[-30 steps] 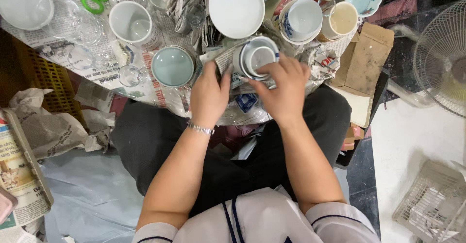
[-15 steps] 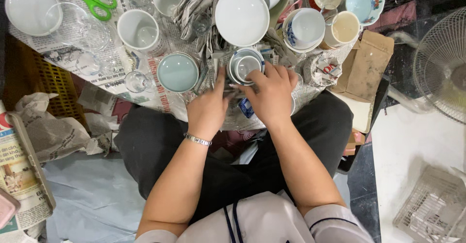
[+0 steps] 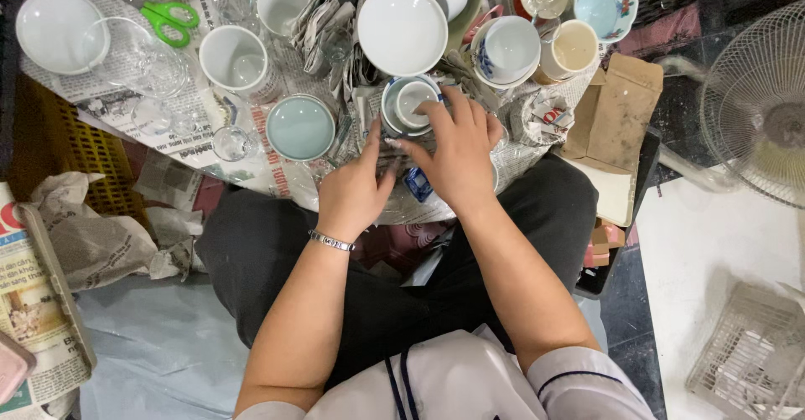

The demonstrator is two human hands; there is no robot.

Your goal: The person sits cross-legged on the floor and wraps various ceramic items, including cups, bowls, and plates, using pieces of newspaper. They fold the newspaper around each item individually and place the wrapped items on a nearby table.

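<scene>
A stack of small blue-and-white cups point(image 3: 410, 103) sits on a sheet of newspaper point(image 3: 379, 147) at the near edge of the low table. My right hand point(image 3: 453, 147) lies over the stack's near side, fingers curled on the cups and the paper. My left hand point(image 3: 356, 187) presses the newspaper against the stack from the left, thumb raised toward the cups. A silver bracelet point(image 3: 331, 241) circles my left wrist. A pale green bowl point(image 3: 300, 127) stands just left of my left hand.
The table holds a large white bowl point(image 3: 402, 28), white cups point(image 3: 234, 58), clear glasses point(image 3: 233, 142), green scissors point(image 3: 172, 20) and patterned cups point(image 3: 506, 51). A cardboard piece point(image 3: 618, 111) and a fan point(image 3: 759, 106) are to the right, crumpled newspaper point(image 3: 88, 235) to the left.
Both hands have drawn closer together around the cup stack, and the newspaper has been folded up against it. The view has shifted slightly.
</scene>
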